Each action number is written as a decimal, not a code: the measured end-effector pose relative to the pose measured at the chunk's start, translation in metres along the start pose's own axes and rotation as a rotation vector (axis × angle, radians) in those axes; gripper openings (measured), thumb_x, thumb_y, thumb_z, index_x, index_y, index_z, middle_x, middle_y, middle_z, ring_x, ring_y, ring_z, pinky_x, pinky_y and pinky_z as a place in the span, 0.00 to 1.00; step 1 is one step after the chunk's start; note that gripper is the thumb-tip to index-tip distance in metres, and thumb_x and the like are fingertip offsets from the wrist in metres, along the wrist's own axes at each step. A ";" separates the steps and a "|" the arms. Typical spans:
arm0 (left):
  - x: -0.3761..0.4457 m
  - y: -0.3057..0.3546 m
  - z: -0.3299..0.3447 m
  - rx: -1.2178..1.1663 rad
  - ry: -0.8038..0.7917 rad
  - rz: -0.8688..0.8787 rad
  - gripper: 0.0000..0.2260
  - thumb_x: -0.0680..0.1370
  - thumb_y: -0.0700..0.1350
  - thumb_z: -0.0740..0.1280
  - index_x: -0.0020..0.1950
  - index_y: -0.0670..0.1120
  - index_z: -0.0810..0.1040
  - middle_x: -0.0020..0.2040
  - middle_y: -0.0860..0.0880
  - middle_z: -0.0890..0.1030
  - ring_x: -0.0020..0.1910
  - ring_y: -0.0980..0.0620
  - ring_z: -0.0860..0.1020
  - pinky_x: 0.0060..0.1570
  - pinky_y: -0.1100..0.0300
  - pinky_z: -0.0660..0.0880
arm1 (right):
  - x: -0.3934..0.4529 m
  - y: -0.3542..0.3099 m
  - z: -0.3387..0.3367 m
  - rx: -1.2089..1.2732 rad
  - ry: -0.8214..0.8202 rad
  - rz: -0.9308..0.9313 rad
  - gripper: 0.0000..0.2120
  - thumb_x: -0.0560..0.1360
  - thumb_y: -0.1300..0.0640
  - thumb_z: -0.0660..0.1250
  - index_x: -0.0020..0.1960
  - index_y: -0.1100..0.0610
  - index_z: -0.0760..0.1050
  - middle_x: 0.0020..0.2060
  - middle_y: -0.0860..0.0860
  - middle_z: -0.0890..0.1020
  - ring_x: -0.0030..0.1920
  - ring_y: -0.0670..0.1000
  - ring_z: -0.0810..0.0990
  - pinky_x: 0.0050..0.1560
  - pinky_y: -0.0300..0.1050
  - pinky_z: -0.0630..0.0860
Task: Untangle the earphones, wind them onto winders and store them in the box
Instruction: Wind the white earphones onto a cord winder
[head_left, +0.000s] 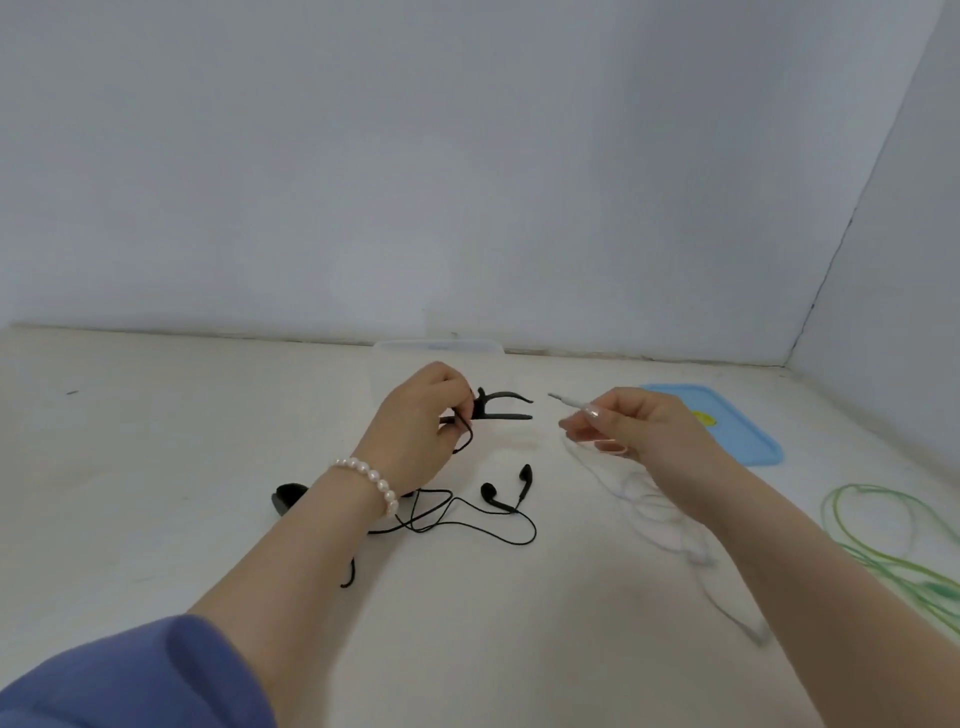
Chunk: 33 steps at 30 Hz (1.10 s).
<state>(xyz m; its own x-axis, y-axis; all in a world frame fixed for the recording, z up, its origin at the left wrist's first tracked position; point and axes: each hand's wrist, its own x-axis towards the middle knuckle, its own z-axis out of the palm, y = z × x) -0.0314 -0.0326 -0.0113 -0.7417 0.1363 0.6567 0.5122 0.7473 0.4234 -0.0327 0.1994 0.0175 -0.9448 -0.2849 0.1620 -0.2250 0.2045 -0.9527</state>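
Note:
My left hand (415, 421) pinches a black winder (506, 408) together with a loop of the black earphones' cable. The black earphones (498, 493) trail below it on the white table, both earbuds lying flat. My right hand (639, 426) grips the white earphones' plug (569, 401), which points left toward the winder. The white earphones' cable (670, 530) hangs from that hand and runs back under my right forearm. A clear box (439, 347) stands at the far edge by the wall, partly hidden behind my left hand.
A blue lid (748, 436) lies at the right behind my right hand. Green earphones (893, 545) lie coiled at the right edge. Another black winder (288, 496) sits left of my left wrist. Walls close the back and right side.

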 end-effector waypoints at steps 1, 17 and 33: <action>-0.001 0.003 0.003 0.022 -0.004 0.063 0.11 0.66 0.30 0.67 0.33 0.46 0.77 0.43 0.49 0.78 0.42 0.47 0.78 0.42 0.53 0.76 | 0.000 -0.001 0.001 0.063 -0.019 0.017 0.08 0.77 0.59 0.63 0.39 0.56 0.78 0.46 0.51 0.85 0.48 0.46 0.81 0.51 0.42 0.73; 0.002 0.006 -0.001 0.046 -0.039 -0.283 0.09 0.68 0.31 0.68 0.37 0.42 0.83 0.53 0.49 0.81 0.49 0.55 0.78 0.52 0.71 0.66 | 0.005 0.008 0.008 0.085 0.088 0.098 0.11 0.76 0.62 0.64 0.36 0.54 0.79 0.35 0.47 0.80 0.37 0.47 0.74 0.36 0.38 0.66; -0.010 0.062 0.000 -0.338 -0.587 -0.442 0.18 0.68 0.43 0.74 0.57 0.43 0.78 0.42 0.50 0.83 0.41 0.56 0.80 0.52 0.58 0.76 | -0.004 -0.001 0.005 -0.242 -0.495 0.066 0.06 0.72 0.59 0.67 0.37 0.54 0.78 0.36 0.50 0.78 0.35 0.42 0.72 0.38 0.34 0.67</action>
<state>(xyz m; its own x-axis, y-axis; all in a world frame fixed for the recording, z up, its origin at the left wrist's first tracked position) 0.0076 0.0129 0.0085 -0.9645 0.2637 -0.0107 0.1518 0.5877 0.7947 -0.0274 0.1957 0.0162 -0.7473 -0.6580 -0.0921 -0.2725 0.4300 -0.8607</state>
